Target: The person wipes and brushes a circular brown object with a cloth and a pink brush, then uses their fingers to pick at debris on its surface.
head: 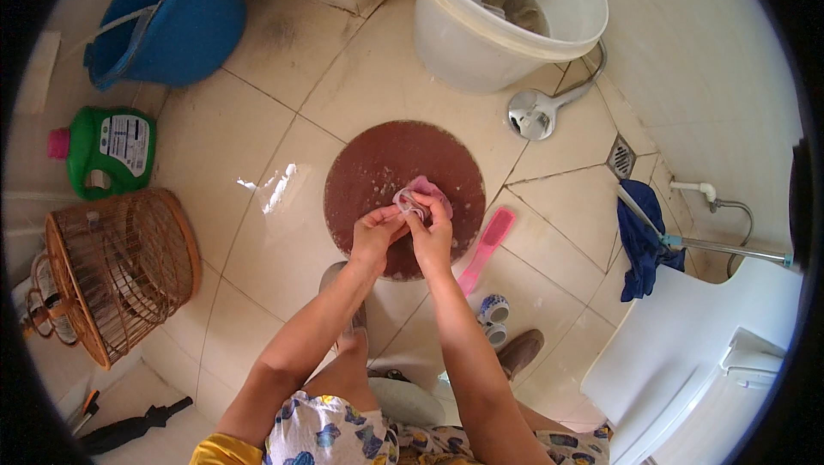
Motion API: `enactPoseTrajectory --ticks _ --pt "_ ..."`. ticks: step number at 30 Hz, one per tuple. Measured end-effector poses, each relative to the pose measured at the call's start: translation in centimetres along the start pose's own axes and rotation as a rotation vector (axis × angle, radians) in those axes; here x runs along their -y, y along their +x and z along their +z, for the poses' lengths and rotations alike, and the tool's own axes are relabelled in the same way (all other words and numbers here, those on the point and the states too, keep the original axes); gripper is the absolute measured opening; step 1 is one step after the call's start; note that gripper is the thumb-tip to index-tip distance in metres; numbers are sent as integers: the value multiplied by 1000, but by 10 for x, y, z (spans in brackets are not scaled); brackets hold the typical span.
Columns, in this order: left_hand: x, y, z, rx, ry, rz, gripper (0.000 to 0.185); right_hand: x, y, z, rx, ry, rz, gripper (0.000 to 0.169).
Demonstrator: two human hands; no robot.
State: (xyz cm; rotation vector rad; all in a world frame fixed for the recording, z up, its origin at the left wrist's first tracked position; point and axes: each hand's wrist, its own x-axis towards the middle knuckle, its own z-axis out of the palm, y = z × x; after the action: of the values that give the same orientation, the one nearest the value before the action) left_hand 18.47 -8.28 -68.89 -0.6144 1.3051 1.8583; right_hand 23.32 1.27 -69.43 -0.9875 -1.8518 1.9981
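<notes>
A small pink cloth point(422, 187) is pinched between my two hands above a round reddish-brown board or mat point(399, 149) on the tiled floor. My left hand point(374, 231) grips the cloth's pale edge from the left. My right hand point(432, 233) has thumb and fingers on the same edge from the right. Whitish specks, perhaps suds, dot the round surface. Just right of it lies a pink brush point(494, 230) with a long handle. Two small blue-and-white ceramic pieces point(494, 308) sit near my right shoe.
A white tub point(463, 59) with murky water stands ahead, a chrome shower head point(532, 114) beside it. Leftward are a blue bucket point(206, 27), green detergent bottle point(129, 149), wire birdcage point(129, 272) and black umbrella point(132, 426). Rightward are a floor drain point(621, 157) and dark blue cloth point(640, 239).
</notes>
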Motion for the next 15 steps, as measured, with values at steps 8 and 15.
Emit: enactPoseTrajectory --ticks 8,15 --pt "-5 -4 11 -56 37 -21 19 11 15 -6 -142 106 81 25" --pt "-2 -2 3 -17 55 20 19 12 0 -19 -70 -45 125 30"
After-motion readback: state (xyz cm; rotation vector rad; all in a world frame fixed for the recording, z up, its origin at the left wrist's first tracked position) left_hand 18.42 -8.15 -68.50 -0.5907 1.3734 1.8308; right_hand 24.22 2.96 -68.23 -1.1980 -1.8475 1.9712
